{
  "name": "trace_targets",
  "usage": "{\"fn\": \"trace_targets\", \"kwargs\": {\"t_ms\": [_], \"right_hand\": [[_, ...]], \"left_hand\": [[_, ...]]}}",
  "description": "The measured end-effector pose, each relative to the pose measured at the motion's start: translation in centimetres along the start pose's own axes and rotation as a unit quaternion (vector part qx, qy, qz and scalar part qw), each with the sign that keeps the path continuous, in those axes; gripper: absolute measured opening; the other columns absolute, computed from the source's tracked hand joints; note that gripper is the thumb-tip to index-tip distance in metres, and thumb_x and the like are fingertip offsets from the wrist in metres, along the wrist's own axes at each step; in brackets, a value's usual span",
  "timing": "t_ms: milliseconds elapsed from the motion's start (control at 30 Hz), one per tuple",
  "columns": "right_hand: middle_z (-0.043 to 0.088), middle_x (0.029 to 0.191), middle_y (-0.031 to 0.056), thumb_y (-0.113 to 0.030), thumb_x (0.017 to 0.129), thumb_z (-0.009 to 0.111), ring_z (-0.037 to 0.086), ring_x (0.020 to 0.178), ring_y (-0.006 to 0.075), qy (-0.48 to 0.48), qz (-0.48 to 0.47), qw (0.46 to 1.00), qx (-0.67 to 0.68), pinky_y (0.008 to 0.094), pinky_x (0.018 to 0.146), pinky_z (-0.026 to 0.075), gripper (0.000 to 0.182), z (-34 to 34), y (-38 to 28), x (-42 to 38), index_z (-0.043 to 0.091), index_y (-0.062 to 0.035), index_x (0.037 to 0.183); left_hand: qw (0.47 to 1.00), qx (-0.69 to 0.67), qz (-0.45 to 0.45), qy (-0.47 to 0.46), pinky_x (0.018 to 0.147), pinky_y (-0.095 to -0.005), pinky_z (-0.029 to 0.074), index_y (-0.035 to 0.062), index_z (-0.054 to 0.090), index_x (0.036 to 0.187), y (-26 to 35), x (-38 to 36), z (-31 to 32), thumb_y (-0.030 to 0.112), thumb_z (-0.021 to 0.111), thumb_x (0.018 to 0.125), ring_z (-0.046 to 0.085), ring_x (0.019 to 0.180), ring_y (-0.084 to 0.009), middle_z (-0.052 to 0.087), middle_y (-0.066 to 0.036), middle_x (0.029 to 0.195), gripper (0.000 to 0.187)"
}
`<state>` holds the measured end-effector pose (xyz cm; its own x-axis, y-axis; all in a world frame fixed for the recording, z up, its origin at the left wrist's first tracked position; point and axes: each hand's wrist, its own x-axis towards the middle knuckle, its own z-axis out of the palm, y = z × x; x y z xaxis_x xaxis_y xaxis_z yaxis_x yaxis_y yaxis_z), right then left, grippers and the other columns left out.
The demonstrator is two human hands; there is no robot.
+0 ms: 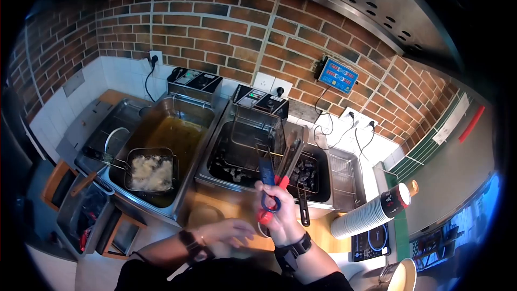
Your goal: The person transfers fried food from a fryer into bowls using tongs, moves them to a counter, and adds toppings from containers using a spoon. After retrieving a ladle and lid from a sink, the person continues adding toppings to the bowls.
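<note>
My right hand [280, 210] is closed on the red and dark blue handles of a tool [266, 172], held upright over the front edge of the middle fryer [207, 183]. Whether it is one tool or two I cannot tell. Lower and to the left, my left hand [229, 231] is held above the counter with its fingers apart and nothing in them. Several long metal utensils [293, 153] stand just behind my right hand. At the left, a wire basket [173, 170] with pale frying food [151, 172] sits in the oil [175, 132].
A black-handled basket [305, 210] rests in the right fryer. Stacked cups [361, 218] lean at the right beside an induction cooker [371, 242]. A pot [385, 277] stands at the lower right. A metal container [81, 210] holds tools at the far left. A blue timer [338, 75] hangs on the wall.
</note>
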<state>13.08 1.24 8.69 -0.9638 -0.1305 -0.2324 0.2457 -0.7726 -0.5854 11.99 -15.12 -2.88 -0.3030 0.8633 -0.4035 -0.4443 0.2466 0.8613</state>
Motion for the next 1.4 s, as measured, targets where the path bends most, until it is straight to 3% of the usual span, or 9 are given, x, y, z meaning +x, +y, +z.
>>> {"fn": "trace_targets", "kwargs": {"t_ms": [267,333,400,533,667,767,833,1233,1400], "right_hand": [[0.043,0.054,-0.0044,-0.012,0.085,0.061,0.04,0.045,0.0064,0.073,-0.042,0.989,-0.122,0.0216,0.043,0.03,0.015,-0.6,5.1,2.7,0.059,-0.0002,0.094],[0.064,0.086,0.0032,-0.006,0.084,0.064,0.052,0.061,0.0077,0.04,0.014,0.984,-0.173,0.0219,0.054,0.041,0.026,-3.6,5.6,2.7,0.053,-0.0065,0.108],[0.064,0.089,0.0033,-0.016,0.087,0.066,0.053,0.06,0.008,0.05,0.012,0.968,-0.247,0.0234,0.051,0.042,0.028,-4.7,5.3,2.0,0.052,-0.0056,0.109],[0.062,0.085,0.0042,-0.041,0.089,0.063,0.058,0.063,0.013,0.12,-0.015,0.83,-0.544,0.0295,0.056,0.05,0.042,-5.3,0.8,0.8,0.051,-0.0064,0.109],[0.066,0.081,0.0143,-0.049,0.087,0.06,0.067,0.067,0.0268,0.136,-0.114,0.345,-0.922,0.0387,0.057,0.053,0.056,-3.9,-7.0,4.3,0.047,-0.0029,0.117],[0.068,0.087,0.0173,-0.052,0.086,0.058,0.068,0.077,0.0323,0.169,0.004,0.207,-0.964,0.0446,0.064,0.053,0.054,1.2,-10.4,9.1,0.049,-0.0065,0.115],[0.069,0.086,0.012,-0.051,0.086,0.059,0.068,0.079,0.0303,0.015,-0.017,0.066,-0.998,0.0435,0.066,0.053,0.048,2.2,-12.2,11.9,0.05,-0.0114,0.112],[0.069,0.097,0.0041,-0.047,0.083,0.063,0.066,0.096,0.026,-0.068,0.053,0.004,-0.996,0.04,0.08,0.051,0.039,3.0,-14.4,21.5,0.063,-0.0171,0.108],[0.069,0.092,0.0074,-0.043,0.083,0.065,0.066,0.093,0.0272,-0.067,0.044,0.066,-0.995,0.0398,0.079,0.051,0.039,2.7,-15.5,19.1,0.062,-0.0175,0.112]], "left_hand": [[0.994,-0.059,0.072,0.053,0.075,-0.0259,0.053,0.0058,0.05,0.124,-0.9,-5.9,-3.1,0.024,0.046,0.1,0.063,0.099,-0.0169,0.06,-0.008,0.116,0.031],[0.973,-0.186,0.114,0.077,0.077,-0.0284,0.053,0.0066,0.048,0.126,-0.6,-6.4,-3.7,0.025,0.041,0.101,0.062,0.1,-0.0193,0.059,-0.01,0.117,0.032],[0.973,-0.184,0.113,0.082,0.079,-0.0313,0.053,0.0074,0.046,0.127,-0.2,-6.2,-4.4,0.027,0.039,0.102,0.061,0.103,-0.0209,0.058,-0.012,0.119,0.033],[0.968,-0.223,0.104,0.053,0.081,-0.0338,0.052,0.0079,0.045,0.127,0.3,-5.6,-5.5,0.029,0.039,0.102,0.059,0.105,-0.0215,0.057,-0.013,0.121,0.034],[0.971,-0.223,0.084,0.025,0.081,-0.0334,0.053,0.0073,0.045,0.128,0.8,-4.7,-5.3,0.027,0.04,0.102,0.06,0.105,-0.0204,0.058,-0.013,0.119,0.033],[0.975,-0.204,0.089,-0.021,0.08,-0.0318,0.054,0.0059,0.045,0.127,-0.4,-4.2,-5.6,0.023,0.043,0.101,0.062,0.102,-0.0187,0.058,-0.013,0.117,0.031],[0.975,-0.204,0.079,-0.026,0.08,-0.0311,0.054,0.0053,0.045,0.126,-0.9,-4.1,-6.0,0.022,0.044,0.101,0.062,0.101,-0.0181,0.059,-0.013,0.116,0.031],[0.967,-0.255,0.023,-0.01,0.08,-0.032,0.054,0.0036,0.044,0.123,-5.6,-3.5,-5.8,0.027,0.046,0.1,0.062,0.101,-0.0201,0.059,-0.014,0.115,0.033],[0.975,-0.216,0.01,0.052,0.08,-0.0314,0.054,0.0087,0.048,0.117,-6.3,-2.4,-4.1,0.029,0.048,0.098,0.062,0.099,-0.0163,0.061,-0.01,0.112,0.027]]}}
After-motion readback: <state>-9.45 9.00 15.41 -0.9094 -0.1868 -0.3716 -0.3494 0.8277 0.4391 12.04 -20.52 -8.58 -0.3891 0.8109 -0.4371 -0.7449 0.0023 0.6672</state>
